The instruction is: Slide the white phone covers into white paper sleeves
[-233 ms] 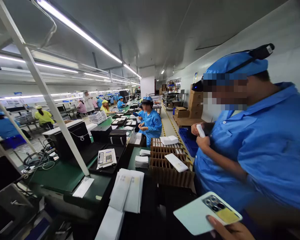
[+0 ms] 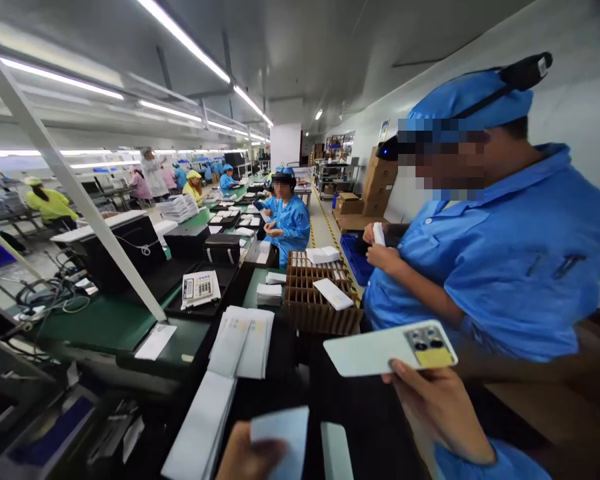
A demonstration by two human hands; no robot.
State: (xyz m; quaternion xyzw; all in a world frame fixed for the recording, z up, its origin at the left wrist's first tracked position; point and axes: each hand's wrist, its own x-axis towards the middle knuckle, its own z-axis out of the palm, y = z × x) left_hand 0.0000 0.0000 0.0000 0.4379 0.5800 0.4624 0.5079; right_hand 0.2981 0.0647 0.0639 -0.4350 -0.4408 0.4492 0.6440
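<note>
My right hand grips a pale green phone by its near edge, back side up, with the camera block and a yellow sticker at its right end. My left hand shows at the bottom edge, closed on a light blue sheet. A second pale strip lies just right of that sheet. Both hands hover over the dark bench near me.
A co-worker in blue stands close on the right, holding a small white item. A cardboard divider tray with white packets, stacks of white sheets, a calculator, black boxes and a slanted frame post line the bench.
The view has tilted down. My right hand with the phone has come up and left into view, and my left hand with the sheet has appeared at the bottom.
</note>
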